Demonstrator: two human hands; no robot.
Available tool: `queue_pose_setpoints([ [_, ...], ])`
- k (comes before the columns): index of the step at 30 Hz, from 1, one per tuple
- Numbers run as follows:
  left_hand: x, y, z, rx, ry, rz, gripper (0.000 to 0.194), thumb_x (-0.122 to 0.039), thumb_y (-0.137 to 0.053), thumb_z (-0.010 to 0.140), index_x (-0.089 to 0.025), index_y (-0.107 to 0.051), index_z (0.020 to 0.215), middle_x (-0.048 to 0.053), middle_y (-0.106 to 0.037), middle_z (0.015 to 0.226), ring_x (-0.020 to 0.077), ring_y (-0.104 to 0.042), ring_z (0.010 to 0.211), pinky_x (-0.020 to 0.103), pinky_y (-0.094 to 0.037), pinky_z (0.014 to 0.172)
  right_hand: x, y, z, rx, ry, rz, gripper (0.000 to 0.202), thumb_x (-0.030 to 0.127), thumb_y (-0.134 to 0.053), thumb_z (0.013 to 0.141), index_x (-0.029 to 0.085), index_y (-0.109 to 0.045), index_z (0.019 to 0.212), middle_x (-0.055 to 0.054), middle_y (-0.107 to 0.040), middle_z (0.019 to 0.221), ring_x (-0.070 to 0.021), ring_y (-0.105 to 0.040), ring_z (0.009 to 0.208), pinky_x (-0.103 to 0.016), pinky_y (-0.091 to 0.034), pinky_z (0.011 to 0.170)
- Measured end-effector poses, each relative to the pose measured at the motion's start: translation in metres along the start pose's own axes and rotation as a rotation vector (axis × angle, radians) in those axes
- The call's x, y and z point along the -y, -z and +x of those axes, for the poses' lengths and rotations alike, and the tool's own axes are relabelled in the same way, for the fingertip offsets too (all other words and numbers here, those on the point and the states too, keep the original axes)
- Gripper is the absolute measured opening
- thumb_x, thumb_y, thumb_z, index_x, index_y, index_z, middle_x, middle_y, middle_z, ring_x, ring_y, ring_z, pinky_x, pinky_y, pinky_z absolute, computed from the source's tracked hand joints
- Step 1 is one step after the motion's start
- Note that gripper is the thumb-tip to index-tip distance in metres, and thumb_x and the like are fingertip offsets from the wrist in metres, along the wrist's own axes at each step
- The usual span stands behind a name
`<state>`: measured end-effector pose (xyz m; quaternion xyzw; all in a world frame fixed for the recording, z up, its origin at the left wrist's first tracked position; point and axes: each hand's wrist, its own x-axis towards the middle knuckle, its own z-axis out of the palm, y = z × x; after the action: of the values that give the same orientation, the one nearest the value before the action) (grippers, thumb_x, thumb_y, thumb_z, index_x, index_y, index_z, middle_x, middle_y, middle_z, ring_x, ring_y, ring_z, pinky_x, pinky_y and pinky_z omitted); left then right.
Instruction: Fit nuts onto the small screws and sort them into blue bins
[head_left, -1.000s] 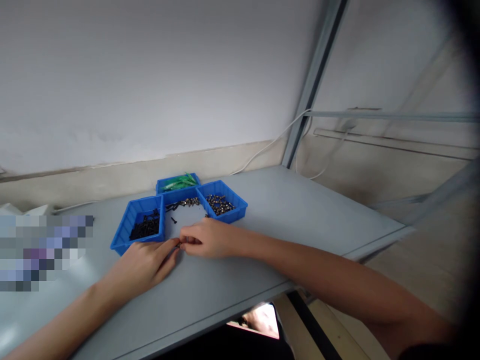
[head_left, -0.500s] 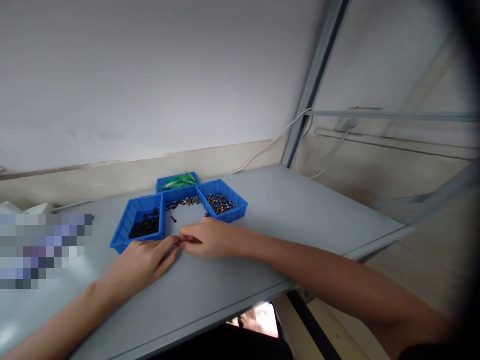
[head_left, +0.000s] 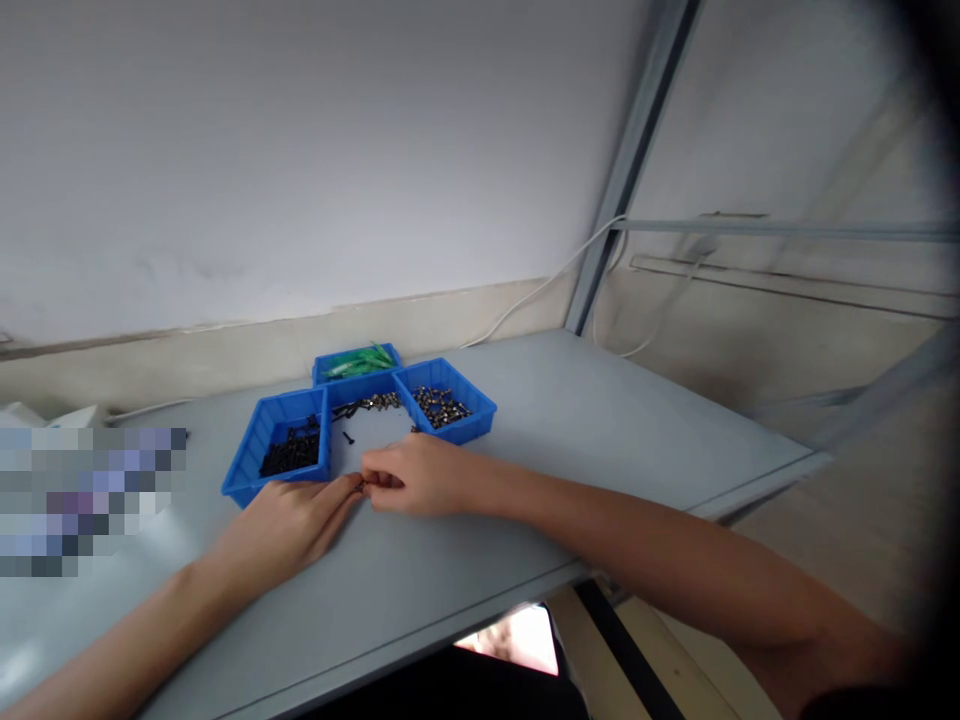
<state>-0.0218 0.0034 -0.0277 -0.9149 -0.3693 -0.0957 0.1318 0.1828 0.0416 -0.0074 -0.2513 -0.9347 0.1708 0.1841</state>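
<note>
You have three trays near the back edge of the table (head_left: 600, 440): the left tray (head_left: 259, 450), the back tray (head_left: 356, 365), the right tray (head_left: 472, 410). Loose screws (head_left: 367, 405) lie between them.

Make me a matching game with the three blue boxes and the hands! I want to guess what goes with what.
Things:
1. left blue tray
2. back blue tray
3. right blue tray
4. left hand and right hand

Matches:
A. green pieces
B. fingertips meeting on the grey table
C. black screws
D. shiny metal bits

Pairs: 1-C, 2-A, 3-D, 4-B
</note>
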Motion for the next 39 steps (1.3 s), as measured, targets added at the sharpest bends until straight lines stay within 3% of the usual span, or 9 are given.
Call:
queue_pose_setpoints([
  [11,0.0005,-0.0007,0.0000,0.036,0.017,-0.002,0.029,-0.026,-0.026,0.094,-0.016,-0.051,0.105,0.002,-0.064,0.065,0.0183,-0.063,0.056,0.028,-0.047,0.049,-0.0011,-0.0017,0.0007,-0.016,0.018,-0.102,0.011,0.026,-0.047,0.080,0.018,-0.053,0.075,0.001,-0.058,0.066,-0.0113,-0.049,0.059,-0.022,-0.031,0.053],
  [20,-0.0035,0.0025,0.0017,0.053,0.071,-0.022,0.034,-0.032,-0.025,0.094,-0.017,-0.054,0.087,0.001,-0.062,0.062,0.0183,-0.062,0.054,0.029,-0.045,0.048,-0.0019,0.0009,0.0032,0.080,0.000,-0.077,0.028,0.029,-0.033,0.089,0.018,-0.055,0.076,-0.002,-0.060,0.070,-0.0123,-0.051,0.062,-0.025,-0.032,0.058],
  [30,-0.0007,0.0006,0.0000,0.068,0.074,-0.050,0.031,-0.033,-0.027,0.093,-0.018,-0.053,0.096,0.002,-0.063,0.066,0.0184,-0.063,0.057,0.029,-0.046,0.050,-0.0042,-0.0010,0.0024,0.088,-0.047,0.038,0.016,0.027,-0.041,0.083,0.018,-0.053,0.076,0.001,-0.056,0.062,-0.0098,-0.046,0.055,-0.022,-0.031,0.053],
  [39,-0.0016,0.0023,0.0007,0.078,0.060,-0.053,0.033,-0.032,-0.025,0.094,-0.018,-0.054,0.093,0.002,-0.062,0.064,0.0178,-0.062,0.057,0.029,-0.045,0.051,-0.0057,-0.0045,0.0033,0.056,-0.060,0.105,0.011,0.023,-0.049,0.078,0.017,-0.054,0.086,0.001,-0.061,0.070,-0.0099,-0.051,0.061,-0.021,-0.033,0.056],
])
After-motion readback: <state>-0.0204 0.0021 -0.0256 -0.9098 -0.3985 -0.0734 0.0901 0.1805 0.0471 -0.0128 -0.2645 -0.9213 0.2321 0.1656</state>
